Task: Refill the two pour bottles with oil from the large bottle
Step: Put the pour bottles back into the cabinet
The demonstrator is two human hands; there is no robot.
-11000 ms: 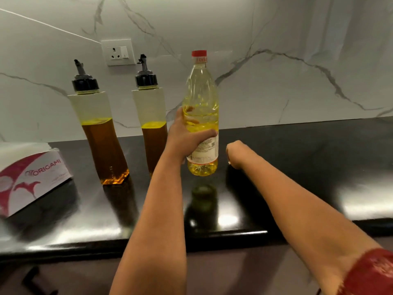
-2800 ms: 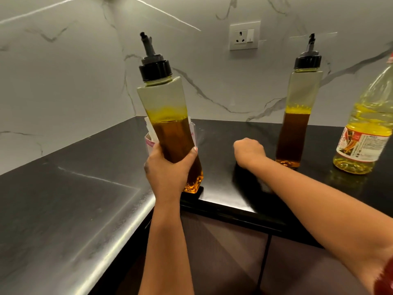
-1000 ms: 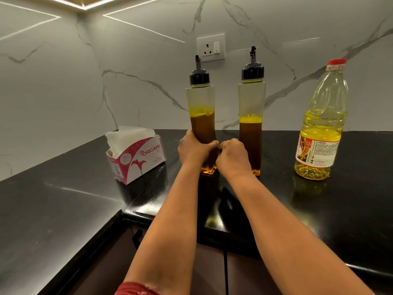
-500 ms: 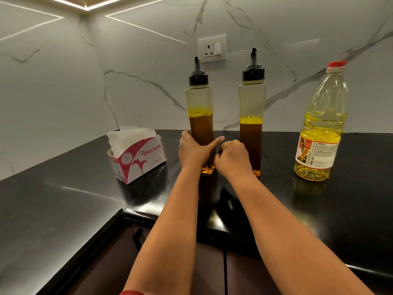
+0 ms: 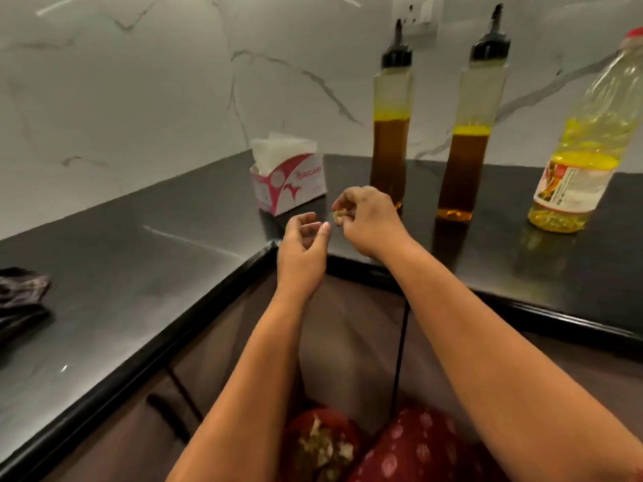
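**Pour bottles not yet refilled**

Pour bottles remain capped. Centre frame, left hand (image 5: 302, 250) loosely curled, grasping nothing; right hand (image 5: 368, 220) pinching a small pale scrap (image 5: 340, 215). Beyond, upper right on the black surface (image 5: 139, 273), two tall clear black-spouted bottles (image 5: 391, 133) (image 5: 473, 140) stand part-full; the large red-capped yellow oil bottle (image 5: 588, 151) stands unopened, so judged barely begun.

Home kitchen. Glossy black stone L-shaped worktop (image 5: 146, 273) with white grey-veined marble backsplash (image 5: 139, 92), white wall socket (image 5: 417, 12) far right. Dark brown cabinet fronts (image 5: 215, 360) below. On the worktop: pink-and-white tissue box (image 5: 288, 184), two clear black-spouted pour bottles (image 5: 389, 133) (image 5: 469, 140), large clear plastic oil bottle (image 5: 584, 151).
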